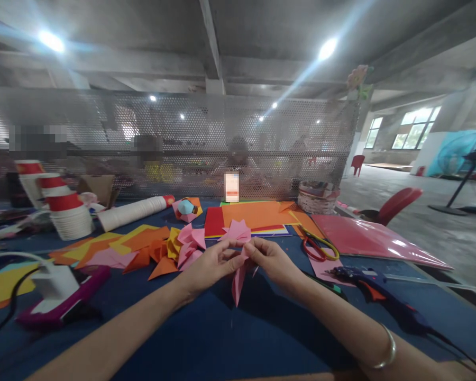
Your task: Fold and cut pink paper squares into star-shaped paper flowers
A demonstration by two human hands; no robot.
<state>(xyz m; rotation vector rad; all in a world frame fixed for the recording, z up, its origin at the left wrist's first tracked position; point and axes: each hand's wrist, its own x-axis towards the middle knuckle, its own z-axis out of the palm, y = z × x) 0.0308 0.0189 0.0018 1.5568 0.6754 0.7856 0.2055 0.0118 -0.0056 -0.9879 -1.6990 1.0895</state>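
Pinched between both hands is a pink folded paper piece (pixel 239 288), with a long pointed end hanging down over the table. My left hand (pixel 214 262) grips it from the left with thumb and fingers. From the right, my right hand (pixel 268 260) presses thumb and forefinger on it, close to the left fingertips. Just beyond the fingers a pointed pink paper shape (pixel 238 230) shows; whether it joins the held piece is hidden. Beside my left hand lie folded pink paper shapes (pixel 191 246), yellow ones (pixel 173 243) and orange ones (pixel 162 259).
Scissors (pixel 321 251) and a glue gun (pixel 381 293) lie right. Behind are orange sheets (pixel 257 214), a pink glossy folder (pixel 373 238) and a woven basket (pixel 318 198). Paper cups (pixel 69 217) and a purple power strip (pixel 63 301) stand left. A perforated screen (pixel 182 127) closes the back.
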